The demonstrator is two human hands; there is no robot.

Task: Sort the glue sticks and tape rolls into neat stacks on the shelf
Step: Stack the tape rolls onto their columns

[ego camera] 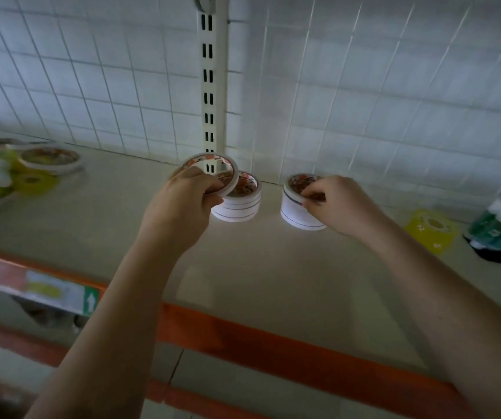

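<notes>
Nearest me, my left hand (182,195) pinches a tape roll (213,173) by its rim, tilted just above the left stack (237,204), I judge to drop it on top. My right hand (330,201) curls on the right stack (297,204), likely steadying it. The rolls are white with printed cores, on the shelf (273,267) near the back wall.
</notes>
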